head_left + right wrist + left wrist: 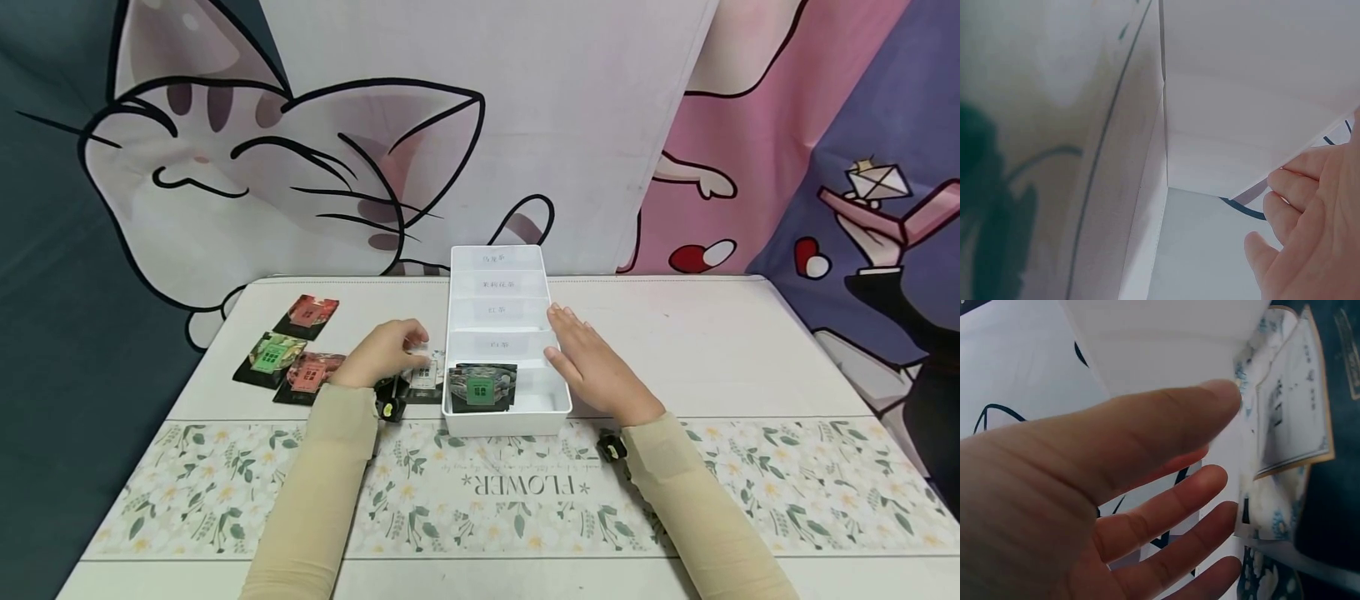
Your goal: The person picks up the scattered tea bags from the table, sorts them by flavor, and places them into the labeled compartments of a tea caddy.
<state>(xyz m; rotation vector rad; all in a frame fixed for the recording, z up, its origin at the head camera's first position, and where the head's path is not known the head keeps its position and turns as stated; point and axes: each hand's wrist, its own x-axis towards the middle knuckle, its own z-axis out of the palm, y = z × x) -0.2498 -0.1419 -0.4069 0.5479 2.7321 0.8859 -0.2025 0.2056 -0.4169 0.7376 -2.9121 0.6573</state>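
Packet, pale with a dark grid mark, lies on the table just left of the white tray, under your left hand.

Head view: your left hand curls over the packet, fingertips at its far edge; whether it is actually pinched cannot be told here. Your right hand lies flat and released against the tray's right wall. A green-marked packet sits in the nearest compartment; three more lie well to the left. The risk, as judged: the tray wall stands right beside the packet, so a lift could catch its edge on the rim, and the tray could slide if your flat hand eases off.

Left wrist view: the fingers are nearly straight, the thumb reaching toward the packet; the grip looks loose, which the head view hides, and a loose hold could drop it.

Right wrist view: only the fingers touching the tray wall, confirming contact; no packets show.
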